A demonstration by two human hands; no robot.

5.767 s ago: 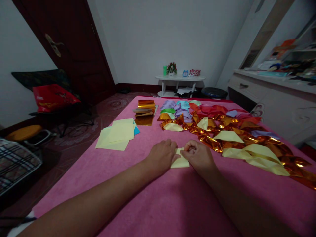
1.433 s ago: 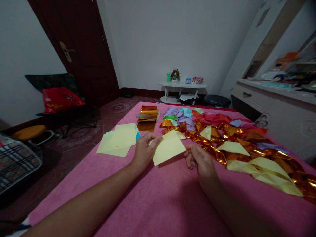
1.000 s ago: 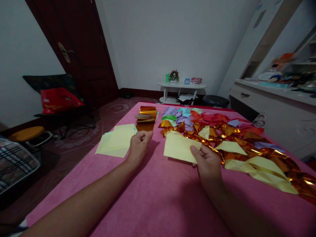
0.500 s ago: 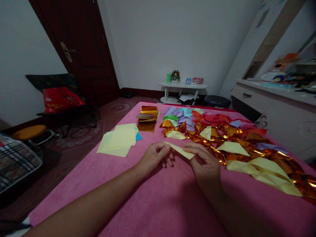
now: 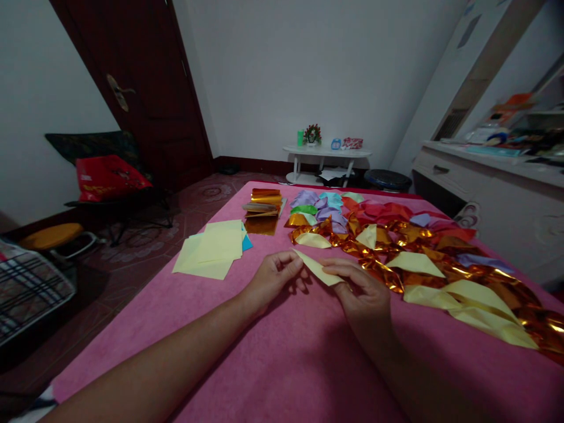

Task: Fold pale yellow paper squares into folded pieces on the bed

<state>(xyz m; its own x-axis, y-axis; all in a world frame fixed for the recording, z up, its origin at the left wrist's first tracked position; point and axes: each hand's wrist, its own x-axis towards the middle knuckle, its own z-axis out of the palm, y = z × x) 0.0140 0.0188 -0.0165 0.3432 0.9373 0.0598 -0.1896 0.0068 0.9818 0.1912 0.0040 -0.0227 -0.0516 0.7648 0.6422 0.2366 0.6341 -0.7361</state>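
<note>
A folded piece of pale yellow paper (image 5: 318, 268) is held between my two hands, just above the pink cloth (image 5: 282, 364) of the table. My left hand (image 5: 277, 276) pinches its left end between thumb and fingers. On its right end, my right hand (image 5: 359, 288) grips with the fingers over the top and the thumb below. To the left lies a stack of yellow paper sheets (image 5: 211, 249), with a blue sheet (image 5: 247, 242) showing from under it. Beyond that sits a pile of gold foil sheets (image 5: 262, 225).
Folded paper pieces in yellow (image 5: 416, 264), red (image 5: 388, 211), purple (image 5: 337, 218) and shiny gold (image 5: 412, 234) cover the table's right side. A small white table (image 5: 326, 151) stands by the wall. At left, a chair holds a red bag (image 5: 110, 177).
The right end of the folded yellow paper and my right hand have shifted slightly left. My left hand stays nearly where it was.
</note>
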